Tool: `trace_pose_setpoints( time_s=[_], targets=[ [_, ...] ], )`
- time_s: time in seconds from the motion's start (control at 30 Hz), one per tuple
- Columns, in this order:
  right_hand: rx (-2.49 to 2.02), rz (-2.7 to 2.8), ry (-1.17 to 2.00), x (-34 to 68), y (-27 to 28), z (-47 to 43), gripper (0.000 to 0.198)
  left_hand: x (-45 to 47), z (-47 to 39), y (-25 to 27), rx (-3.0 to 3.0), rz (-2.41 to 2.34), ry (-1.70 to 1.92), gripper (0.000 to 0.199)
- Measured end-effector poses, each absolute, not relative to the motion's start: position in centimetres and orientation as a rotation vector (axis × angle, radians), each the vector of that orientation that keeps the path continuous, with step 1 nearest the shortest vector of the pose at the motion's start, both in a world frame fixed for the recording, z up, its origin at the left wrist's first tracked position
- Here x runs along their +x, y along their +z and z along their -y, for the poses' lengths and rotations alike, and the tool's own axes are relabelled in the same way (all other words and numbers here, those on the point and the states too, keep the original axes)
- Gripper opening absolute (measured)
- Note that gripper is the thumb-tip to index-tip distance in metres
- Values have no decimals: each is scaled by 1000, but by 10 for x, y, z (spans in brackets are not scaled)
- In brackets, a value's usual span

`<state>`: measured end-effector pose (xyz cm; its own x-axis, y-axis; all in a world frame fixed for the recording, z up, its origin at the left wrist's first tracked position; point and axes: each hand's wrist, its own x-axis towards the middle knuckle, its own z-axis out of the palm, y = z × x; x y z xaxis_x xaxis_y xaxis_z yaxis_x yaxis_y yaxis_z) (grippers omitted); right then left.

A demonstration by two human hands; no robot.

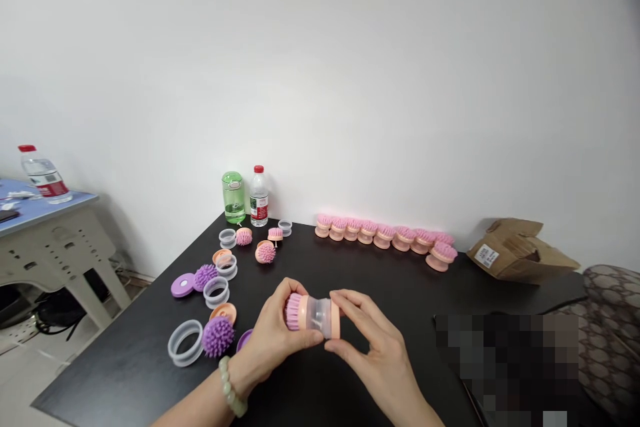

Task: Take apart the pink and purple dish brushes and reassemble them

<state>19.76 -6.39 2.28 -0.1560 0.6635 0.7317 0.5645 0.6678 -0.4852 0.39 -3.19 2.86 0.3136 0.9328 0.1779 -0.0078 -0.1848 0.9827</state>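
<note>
Above the black table I hold a scrub brush (318,317) sideways between my two hands. It has pink bristles at the left, a clear middle section and a peach-coloured end cap at the right. My left hand (273,328) wraps around the bristle end, its thumb along the clear section. Fingers and thumb of my right hand (375,343) grip the end cap. To the left lie purple bristle heads (218,337), clear rings (185,343), peach caps (223,313) and pink bristle heads (265,253). A purple part (244,339) is partly hidden behind my left hand.
Several pink brushes (383,236) stand in a row along the wall. A green bottle (233,197) and a water bottle (259,197) stand at the back left. An opened cardboard box (520,250) sits at the right. Another table (55,213) is at far left.
</note>
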Motion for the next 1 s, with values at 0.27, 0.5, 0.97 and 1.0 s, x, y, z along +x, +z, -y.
trace_pose_setpoints(
  time_s=[0.27, 0.5, 0.97, 1.0],
  targets=[
    [-974, 1817, 137, 199, 26, 63, 48, 5, 35, 32, 1489, -909, 1097, 47],
    [-979, 1771, 202, 198, 27, 63, 50, 5, 34, 31, 1454, -872, 1091, 48],
    [-810, 1885, 144, 195, 31, 64, 50, 2, 31, 26, 1418, -809, 995, 46],
    [-785, 1916, 143, 195, 34, 65, 48, 1, 30, 25, 1395, -790, 962, 46]
  ],
)
